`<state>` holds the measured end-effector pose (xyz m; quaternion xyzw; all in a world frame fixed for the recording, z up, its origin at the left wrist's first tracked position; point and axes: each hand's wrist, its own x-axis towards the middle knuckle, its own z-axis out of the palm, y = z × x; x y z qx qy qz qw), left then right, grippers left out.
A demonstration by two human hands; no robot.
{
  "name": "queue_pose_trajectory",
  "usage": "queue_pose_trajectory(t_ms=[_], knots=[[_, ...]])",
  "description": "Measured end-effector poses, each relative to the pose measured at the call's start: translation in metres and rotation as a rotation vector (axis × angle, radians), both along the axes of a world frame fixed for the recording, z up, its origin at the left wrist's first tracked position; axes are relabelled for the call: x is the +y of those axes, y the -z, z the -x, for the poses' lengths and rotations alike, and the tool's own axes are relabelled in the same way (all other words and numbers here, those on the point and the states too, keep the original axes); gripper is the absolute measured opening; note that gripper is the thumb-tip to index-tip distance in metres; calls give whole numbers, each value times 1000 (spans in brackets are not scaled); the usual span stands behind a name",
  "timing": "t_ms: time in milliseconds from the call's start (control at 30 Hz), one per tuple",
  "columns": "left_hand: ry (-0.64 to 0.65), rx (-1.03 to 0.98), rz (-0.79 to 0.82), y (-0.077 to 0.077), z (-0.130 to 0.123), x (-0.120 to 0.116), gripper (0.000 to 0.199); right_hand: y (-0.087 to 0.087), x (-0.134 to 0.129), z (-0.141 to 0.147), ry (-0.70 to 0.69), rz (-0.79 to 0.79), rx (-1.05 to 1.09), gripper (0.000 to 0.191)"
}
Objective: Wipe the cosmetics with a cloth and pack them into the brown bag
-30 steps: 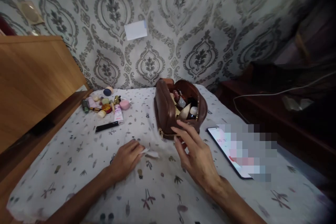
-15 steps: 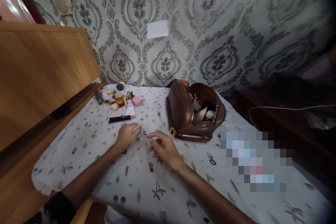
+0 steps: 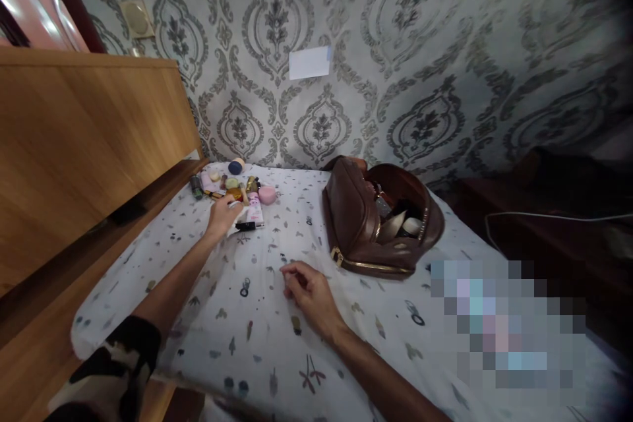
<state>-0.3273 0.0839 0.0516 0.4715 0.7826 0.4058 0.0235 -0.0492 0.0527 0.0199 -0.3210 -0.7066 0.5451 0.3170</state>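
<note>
My left hand (image 3: 223, 216) is closed on a small pale item (image 3: 234, 205), too small and blurred to name. It hovers at the near side of a cluster of cosmetics. Close to its fingers lie a pink-and-white tube (image 3: 254, 210), a black slim case (image 3: 246, 227) partly covered by the hand, and an amber round jar (image 3: 234, 194). Just beyond sits a pink round pot (image 3: 268, 194). My right hand (image 3: 311, 297) is over the sheet with loosely bent fingers apart, nothing visible in them. A brown leather bag (image 3: 353, 224), unzipped, stands beyond it, with several items inside.
A patterned white sheet (image 3: 208, 316) covers the surface. At the left rises a wooden panel (image 3: 99, 138). A navy-and-beige round item (image 3: 236, 167) lies near the patterned wall (image 3: 277, 105). The right side holds a blurred-out patch and a white cable (image 3: 554, 216).
My left hand has moved forward and left to the cosmetics, carrying the small pale item. My right hand stays over the sheet, a little lower in view. The camera has shifted slightly.
</note>
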Motion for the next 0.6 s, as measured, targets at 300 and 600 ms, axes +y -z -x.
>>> queue_pose_trajectory(t_ms=[300, 600], knots=[[-13, 162, 133, 24, -4, 28, 15, 2, 2, 1, -5, 33, 17, 23], [215, 411, 176, 27, -19, -4, 32, 3, 4, 0, -18, 39, 23, 21]])
